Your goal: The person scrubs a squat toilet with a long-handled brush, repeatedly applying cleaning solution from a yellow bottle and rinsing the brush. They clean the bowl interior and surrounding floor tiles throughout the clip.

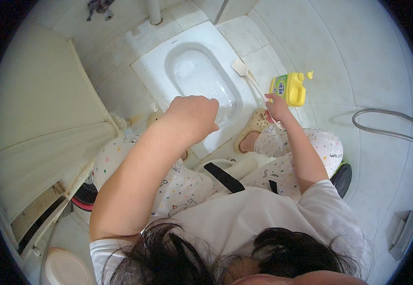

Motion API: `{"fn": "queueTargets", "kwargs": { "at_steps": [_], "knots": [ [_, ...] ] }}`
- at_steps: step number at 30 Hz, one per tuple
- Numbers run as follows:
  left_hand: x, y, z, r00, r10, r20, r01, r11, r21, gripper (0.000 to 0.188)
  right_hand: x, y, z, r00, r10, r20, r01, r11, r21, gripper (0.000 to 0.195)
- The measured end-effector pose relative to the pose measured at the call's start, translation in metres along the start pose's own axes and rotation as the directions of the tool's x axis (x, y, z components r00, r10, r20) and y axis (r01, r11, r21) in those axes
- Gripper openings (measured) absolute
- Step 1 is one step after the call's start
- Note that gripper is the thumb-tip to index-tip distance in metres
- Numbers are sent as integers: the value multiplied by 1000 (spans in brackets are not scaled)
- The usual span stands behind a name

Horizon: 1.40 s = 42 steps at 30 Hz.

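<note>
My right hand (278, 107) grips the handle of a white long-handled toilet brush (241, 67), whose head lies at the right rim of a white ceramic squat toilet (149, 76). Just beyond that hand, a yellow plastic cleaner bottle (295, 89) with its flip cap up stands by the wall. Over the near left part of the toilet hovers my left hand (194, 115), back upward and fingers curled; its palm is hidden, so I cannot tell whether it holds something. Wet, shiny spots show in the toilet basin.
A white pipe (154, 12) rises behind the toilet. At the right wall hangs a metal shower hose (384, 111). A pale panel (50, 96) borders the left side, with a pink basin (66, 267) at lower left. My feet in beige clogs (254, 124) flank the toilet's near end.
</note>
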<state>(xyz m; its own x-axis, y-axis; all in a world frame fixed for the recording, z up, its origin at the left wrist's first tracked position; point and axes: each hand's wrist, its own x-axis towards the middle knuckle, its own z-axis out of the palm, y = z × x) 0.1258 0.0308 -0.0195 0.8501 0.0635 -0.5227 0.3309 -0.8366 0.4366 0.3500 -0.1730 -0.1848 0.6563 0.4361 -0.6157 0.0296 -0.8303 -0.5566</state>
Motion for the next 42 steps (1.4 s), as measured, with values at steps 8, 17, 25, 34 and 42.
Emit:
{"fn": "queueTargets", "kwargs": {
  "at_steps": [8,17,25,34,42],
  "knots": [
    [-1,0,5,999,44,-1,-44,998,44,31,30,-45,-2,990,22,-138,-2,990,144,36],
    [-1,10,2,998,56,23,-58,992,110,31,83,-2,8,959,88,-268,-39,983,182,33],
    [-1,9,6,991,122,-53,-117,990,78,30,99,29,23,914,-63,-402,104,991,82,30],
    [-4,10,0,995,93,-48,-88,992,92,32,86,53,71,848,-246,-470,133,956,-261,33],
    [-6,13,6,987,158,-21,-155,983,97,34,59,27,78,915,-153,-372,183,982,47,34]
  ]
}}
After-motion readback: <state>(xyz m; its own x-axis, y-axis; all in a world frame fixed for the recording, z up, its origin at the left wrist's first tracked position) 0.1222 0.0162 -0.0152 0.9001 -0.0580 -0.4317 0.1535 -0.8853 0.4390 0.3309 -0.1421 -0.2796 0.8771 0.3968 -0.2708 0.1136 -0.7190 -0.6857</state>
